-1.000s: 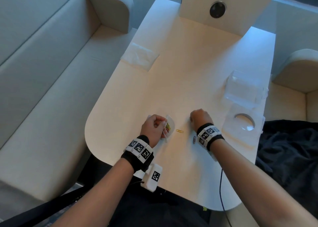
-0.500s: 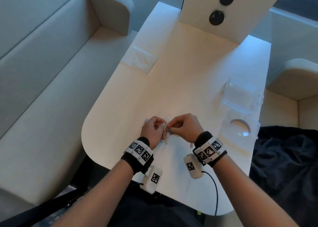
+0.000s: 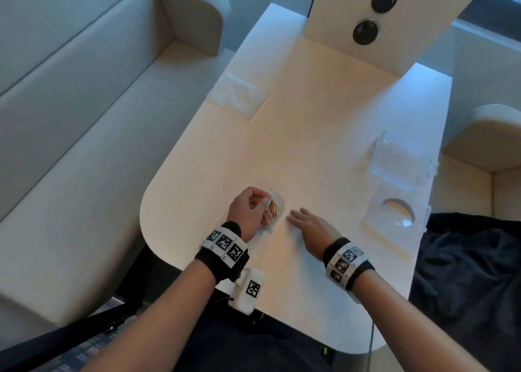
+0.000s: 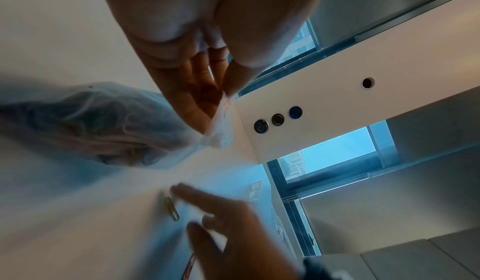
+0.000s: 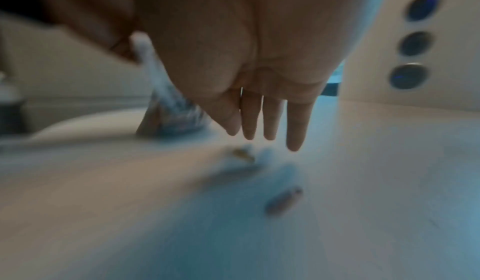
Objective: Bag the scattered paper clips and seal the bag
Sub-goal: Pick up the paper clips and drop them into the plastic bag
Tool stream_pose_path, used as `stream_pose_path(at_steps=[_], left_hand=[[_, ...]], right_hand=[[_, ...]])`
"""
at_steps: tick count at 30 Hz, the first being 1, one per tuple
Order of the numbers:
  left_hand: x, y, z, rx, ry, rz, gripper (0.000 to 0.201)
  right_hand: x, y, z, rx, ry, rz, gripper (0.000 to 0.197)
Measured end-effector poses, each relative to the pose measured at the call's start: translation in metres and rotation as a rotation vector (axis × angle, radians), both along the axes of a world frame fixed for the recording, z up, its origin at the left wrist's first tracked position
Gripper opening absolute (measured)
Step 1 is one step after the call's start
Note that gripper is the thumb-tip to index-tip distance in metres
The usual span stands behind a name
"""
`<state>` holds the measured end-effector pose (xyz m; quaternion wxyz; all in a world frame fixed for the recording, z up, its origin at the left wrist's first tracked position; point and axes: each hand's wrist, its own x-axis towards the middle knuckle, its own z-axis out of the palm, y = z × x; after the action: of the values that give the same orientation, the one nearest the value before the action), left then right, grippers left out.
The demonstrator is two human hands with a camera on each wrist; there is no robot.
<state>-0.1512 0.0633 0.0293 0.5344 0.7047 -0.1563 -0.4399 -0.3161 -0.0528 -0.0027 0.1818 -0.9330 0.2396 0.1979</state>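
My left hand [image 3: 251,209] pinches the mouth of a small clear bag [image 3: 275,205] that holds several coloured paper clips; the left wrist view shows thumb and finger gripping the bag's edge [image 4: 221,120]. My right hand [image 3: 306,222] hovers flat just above the table beside the bag, its fingers [image 5: 270,120] straight and holding nothing. A yellow paper clip [image 4: 172,208] lies on the table under those fingertips, blurred in the right wrist view [image 5: 242,154]. A second, darker clip [image 5: 283,199] lies nearer the wrist. In the head view the right hand hides both loose clips.
The white table [image 3: 324,134] has a folded clear bag [image 3: 238,95] at its far left and a clear plastic box [image 3: 400,157] with its lid [image 3: 394,216] at the right. A white panel with round buttons [image 3: 366,31] stands at the far end. Cushioned benches flank both sides.
My right hand has left the bag's mouth, opened out flat and dropped to the table right of the bag. The left hand keeps its pinch on the bag.
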Motion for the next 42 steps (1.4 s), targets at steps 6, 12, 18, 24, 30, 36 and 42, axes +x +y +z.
stream_pose_path(at_steps=[6,12,18,24,30,36,42], left_hand=[[0.001,0.007,-0.003,-0.001,0.000,-0.012,0.008],[-0.012,0.015,-0.001,0.001,0.047,0.019,0.007],[-0.018,0.021,-0.001,0.018,0.021,0.000,0.005],[-0.021,0.022,-0.001,0.021,-0.001,-0.001,0.005],[-0.021,0.020,-0.003,0.032,0.009,-0.002,0.004],[-0.017,0.014,-0.004,0.054,-0.027,-0.030,0.007],[-0.018,0.004,0.005,0.021,0.081,-0.007,0.011]], right_hand=[[-0.060,0.009,-0.003,-0.234,-0.018,0.187,0.073],[-0.084,0.006,-0.024,-0.272,-0.083,0.178,0.054],[-0.075,-0.010,-0.027,-0.211,-0.049,0.135,0.028],[-0.048,-0.010,-0.015,-0.079,-0.038,-0.181,0.014],[-0.025,-0.021,-0.003,0.106,-0.007,-0.550,0.010],[-0.005,-0.017,0.023,0.442,-0.332,-0.887,0.011],[0.029,0.011,0.060,0.625,-0.638,-0.767,0.009]])
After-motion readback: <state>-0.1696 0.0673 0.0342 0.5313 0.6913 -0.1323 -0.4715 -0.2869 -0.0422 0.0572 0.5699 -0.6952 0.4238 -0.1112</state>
